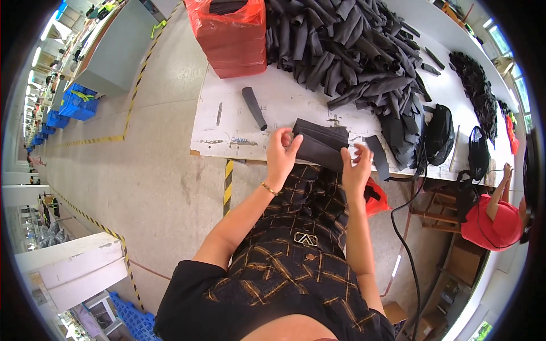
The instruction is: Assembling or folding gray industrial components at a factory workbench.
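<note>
A small stack of flat black fabric pieces (319, 149) lies at the near edge of the white table. My left hand (281, 156) grips its left end, thumb on top. At the right end, my right hand (357, 167) pinches the front piece between thumb and finger, its other fingers raised. Left of the stack, a single rolled black fabric piece (254, 108) rests on the tabletop. Beyond it stands a red plastic bag (236, 48) with dark pieces inside. A large heap of rolled black fabric pieces (347, 45) covers the table's far side.
Flat black strips (400, 139) hang near the table edge on my right, beside a black mesh-covered object (440, 133) with a dark cable (405, 244) running down. Another person in red (493, 221) sits farther right. A red bag (376, 199) hangs below the table (227, 133).
</note>
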Action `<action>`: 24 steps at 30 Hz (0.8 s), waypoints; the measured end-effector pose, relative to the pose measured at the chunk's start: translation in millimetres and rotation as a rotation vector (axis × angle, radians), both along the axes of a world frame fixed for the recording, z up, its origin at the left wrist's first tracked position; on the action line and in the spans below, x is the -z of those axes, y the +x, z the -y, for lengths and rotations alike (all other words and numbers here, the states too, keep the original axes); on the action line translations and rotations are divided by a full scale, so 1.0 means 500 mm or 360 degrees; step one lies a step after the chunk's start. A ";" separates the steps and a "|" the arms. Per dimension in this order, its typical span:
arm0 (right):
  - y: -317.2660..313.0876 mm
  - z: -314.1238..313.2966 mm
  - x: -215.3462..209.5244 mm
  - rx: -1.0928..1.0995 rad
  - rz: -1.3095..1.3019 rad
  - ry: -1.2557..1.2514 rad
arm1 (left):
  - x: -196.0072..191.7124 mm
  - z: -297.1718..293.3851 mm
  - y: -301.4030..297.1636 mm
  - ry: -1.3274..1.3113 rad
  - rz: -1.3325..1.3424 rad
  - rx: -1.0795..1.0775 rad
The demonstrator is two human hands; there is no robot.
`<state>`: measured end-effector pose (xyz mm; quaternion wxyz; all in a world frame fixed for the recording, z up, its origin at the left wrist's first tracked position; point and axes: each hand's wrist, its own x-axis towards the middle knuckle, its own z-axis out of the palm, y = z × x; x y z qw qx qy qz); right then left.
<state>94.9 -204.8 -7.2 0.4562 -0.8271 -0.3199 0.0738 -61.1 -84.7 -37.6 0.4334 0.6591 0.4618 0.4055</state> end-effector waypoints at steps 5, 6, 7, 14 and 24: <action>0.071 -0.070 0.003 -0.0592 0.0559 -0.0004 | -0.051 -0.015 0.019 0.1215 -0.0342 0.0504; 0.086 -0.088 0.023 -0.0807 0.0522 -0.0151 | -0.024 0.002 0.024 0.1106 -0.0387 0.0654; 0.108 -0.102 0.035 -0.0806 0.0523 -0.0150 | -0.016 0.012 0.026 0.1108 -0.0387 0.0655; 0.152 -0.152 0.045 -0.1021 -0.0102 -0.0315 | 0.011 0.048 0.018 0.1066 -0.0520 0.0447; 0.171 -0.008 -0.022 -0.0185 0.0172 -0.0223 | -0.054 -0.120 -0.043 0.0161 0.0102 -0.0605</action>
